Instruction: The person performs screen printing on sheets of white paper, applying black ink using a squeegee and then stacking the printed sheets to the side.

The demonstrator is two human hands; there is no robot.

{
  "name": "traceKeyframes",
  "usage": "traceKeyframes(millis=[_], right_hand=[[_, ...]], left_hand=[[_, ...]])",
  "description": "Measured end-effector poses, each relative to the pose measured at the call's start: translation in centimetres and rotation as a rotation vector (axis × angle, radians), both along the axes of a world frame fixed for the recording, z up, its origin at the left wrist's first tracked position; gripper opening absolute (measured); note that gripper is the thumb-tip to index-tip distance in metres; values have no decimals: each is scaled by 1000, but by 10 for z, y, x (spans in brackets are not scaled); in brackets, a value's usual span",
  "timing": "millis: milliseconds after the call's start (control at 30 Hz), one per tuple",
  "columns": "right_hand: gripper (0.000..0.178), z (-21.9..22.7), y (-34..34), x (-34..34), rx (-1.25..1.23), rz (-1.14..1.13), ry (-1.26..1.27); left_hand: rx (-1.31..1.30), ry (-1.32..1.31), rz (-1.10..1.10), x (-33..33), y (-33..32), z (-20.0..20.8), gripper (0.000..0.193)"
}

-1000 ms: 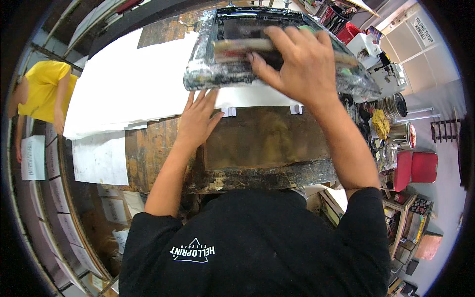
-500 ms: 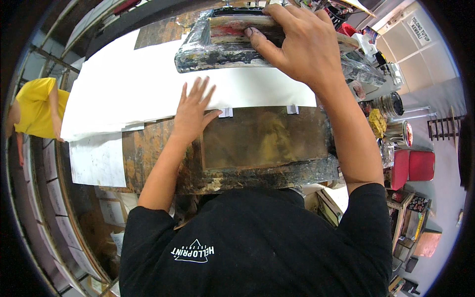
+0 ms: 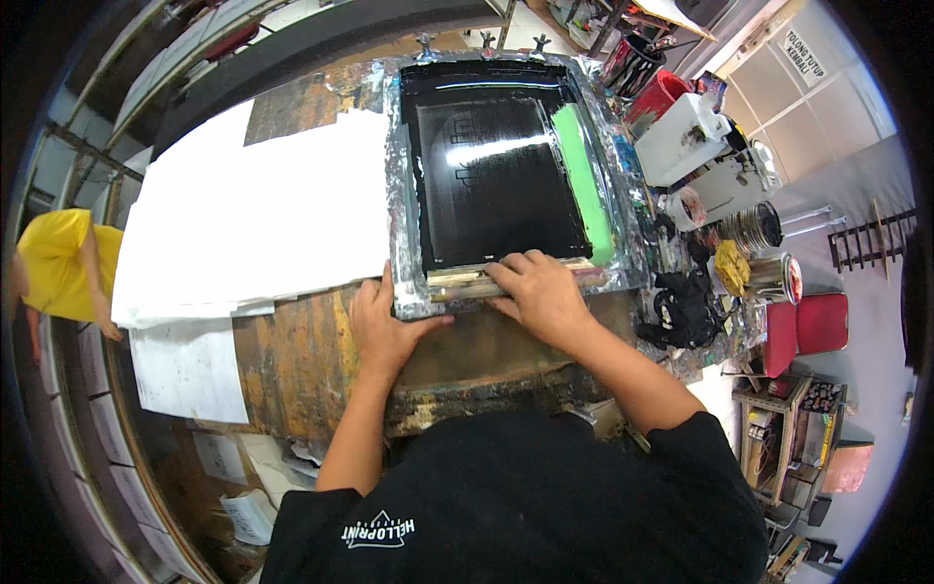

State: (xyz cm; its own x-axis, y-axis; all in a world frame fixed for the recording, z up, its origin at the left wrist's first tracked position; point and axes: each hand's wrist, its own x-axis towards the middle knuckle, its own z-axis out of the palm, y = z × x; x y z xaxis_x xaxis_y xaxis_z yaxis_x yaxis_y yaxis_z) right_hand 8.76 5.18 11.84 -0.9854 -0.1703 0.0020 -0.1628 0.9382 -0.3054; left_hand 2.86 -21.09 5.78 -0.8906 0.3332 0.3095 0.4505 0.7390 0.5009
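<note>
A screen printing frame (image 3: 399, 185), smeared with grey and black paint, lies flat on the stained table (image 3: 302, 341). Black ink (image 3: 486, 204) coats most of its mesh, with a green strip (image 3: 586, 185) along the right side. A wooden squeegee (image 3: 461, 279) rests across the frame's near end. My right hand (image 3: 547, 297) is closed over the squeegee, fingers on top and thumb on the near side. At the frame's near left corner, my left hand (image 3: 379, 326) grips the edge, its thumb along the front. White paper sheets (image 3: 253, 214) lie left of the frame.
Wing-nut clamps (image 3: 486, 41) stand at the frame's far end. White jugs (image 3: 681, 141), a red container (image 3: 664, 97), cans (image 3: 773, 277) and a black rag (image 3: 686, 310) crowd the right side. A person in yellow (image 3: 58, 258) is at the far left, beside shelving.
The raised frame has come down flat onto the table, covering the sheet that lay there. My right hand has moved down toward me; my left hand has shifted from the paper to the frame's corner.
</note>
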Motion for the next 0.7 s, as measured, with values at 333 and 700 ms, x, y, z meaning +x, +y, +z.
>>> traceKeyframes(millis=[333, 700], right_hand=[[37, -34, 84, -260, 174, 35, 345], [39, -23, 84, -245, 141, 106, 384]], left_hand=[[-81, -49, -11, -3, -6, -8, 134], [169, -10, -89, -2, -8, -19, 128]])
